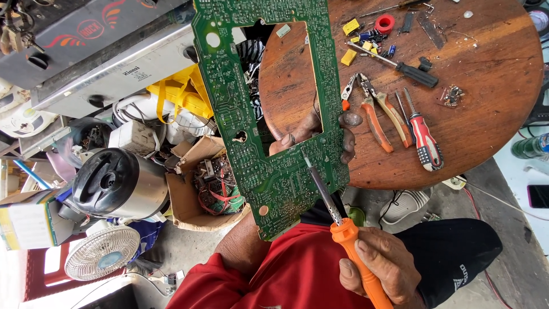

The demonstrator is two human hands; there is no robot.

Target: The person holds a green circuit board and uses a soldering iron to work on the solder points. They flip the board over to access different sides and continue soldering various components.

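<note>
A large green circuit board (269,114) with a rectangular cut-out in its middle is held up over the near-left edge of a round wooden table (486,131); it tilts slightly, its solder side toward the camera. The left hand (320,134) holds it from behind; fingertips show through the cut-out and a thumb curls round the board's right edge, so the fingers pinch the board's lower right frame. The right hand (380,266), near and low in the scene, is wrapped with fingers pressed together round the orange handle of a soldering iron (337,220); its metal shaft slants up and left, and the tip touches the board just below the cut-out. On the table to the right of the board lie orange-handled pliers (377,117), a red-and-black screwdriver (424,140) and a black-handled screwdriver (400,66), well apart from the hands; small yellow and blue components (357,37) and a red roll of tape (385,23) sit at the far side. To the left, off the table, are a cardboard box (194,194) of wires and parts, a steel kettle with a black lid (117,183), and a small white fan (103,252) nearer the camera.
</note>
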